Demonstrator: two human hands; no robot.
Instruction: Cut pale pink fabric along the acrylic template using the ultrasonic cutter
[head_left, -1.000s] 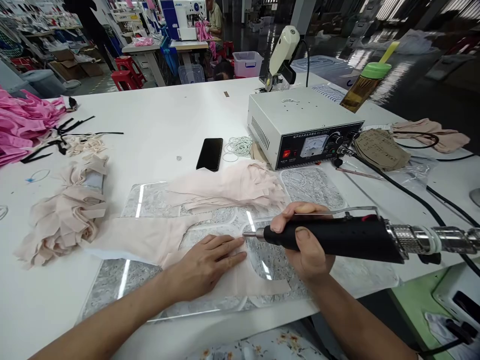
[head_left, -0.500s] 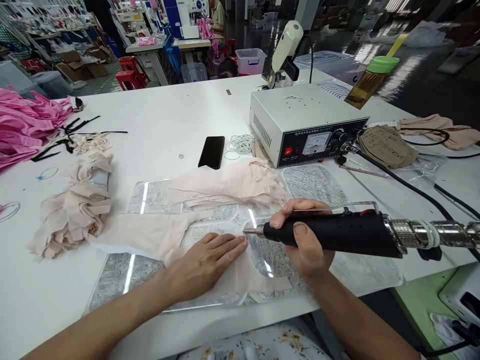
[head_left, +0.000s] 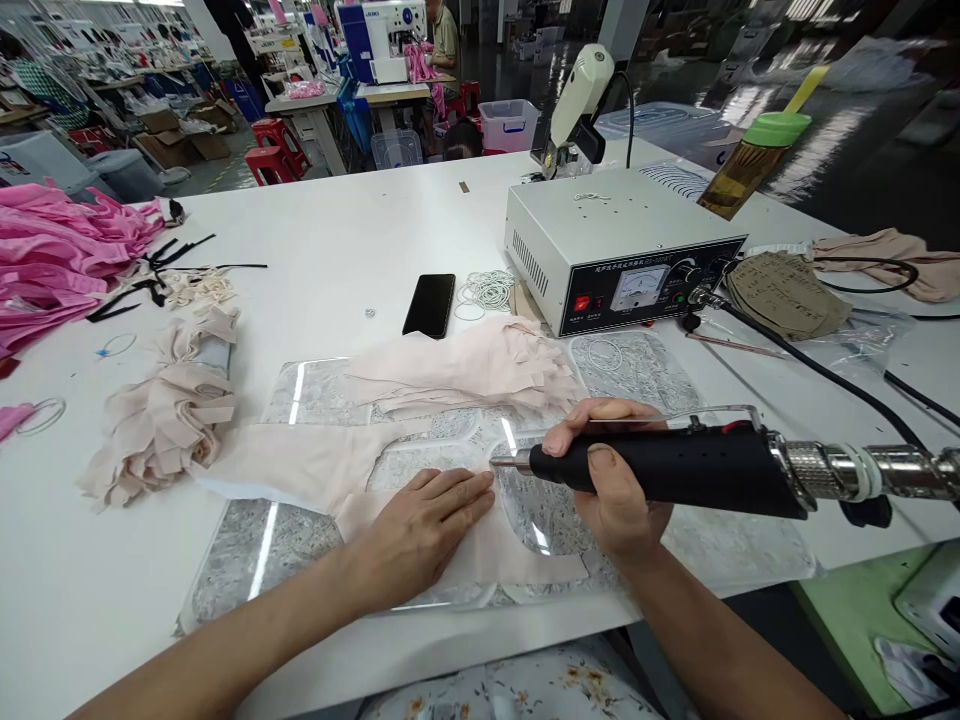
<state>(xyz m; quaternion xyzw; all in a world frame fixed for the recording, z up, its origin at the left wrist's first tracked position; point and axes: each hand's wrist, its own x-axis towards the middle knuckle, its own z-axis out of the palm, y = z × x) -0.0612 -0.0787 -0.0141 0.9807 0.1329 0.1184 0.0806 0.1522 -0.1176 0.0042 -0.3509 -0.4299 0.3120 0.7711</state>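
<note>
My left hand (head_left: 424, 535) lies flat, fingers stretched out, on a pale pink cut fabric piece (head_left: 517, 562). My right hand (head_left: 619, 480) is wrapped around the black grip of a handheld ultrasonic welding gun (head_left: 675, 465). Its metal tip points left and ends just beside my left fingertips, at the fabric's edge; whether it touches the cloth I cannot tell. Beneath the fabric is a clear template board (head_left: 300, 545) with a grey mottled surface. Another pale piece (head_left: 292, 460) spreads out to the left, and a stack of pale pieces (head_left: 465, 365) sits behind my hands.
A grey welder control box (head_left: 615, 235) stands behind, its cable (head_left: 817, 370) running to the gun. Nearby are a phone (head_left: 429, 305), elastic loops (head_left: 486, 291) and a tilted drink bottle (head_left: 757, 165). Bundled beige fabric (head_left: 165, 410) and pink garments (head_left: 67, 250) lie left.
The camera view has shifted slightly, so the table things appear a little farther right. Both hands and the gun's tip keep nearly the same place on the fabric.
</note>
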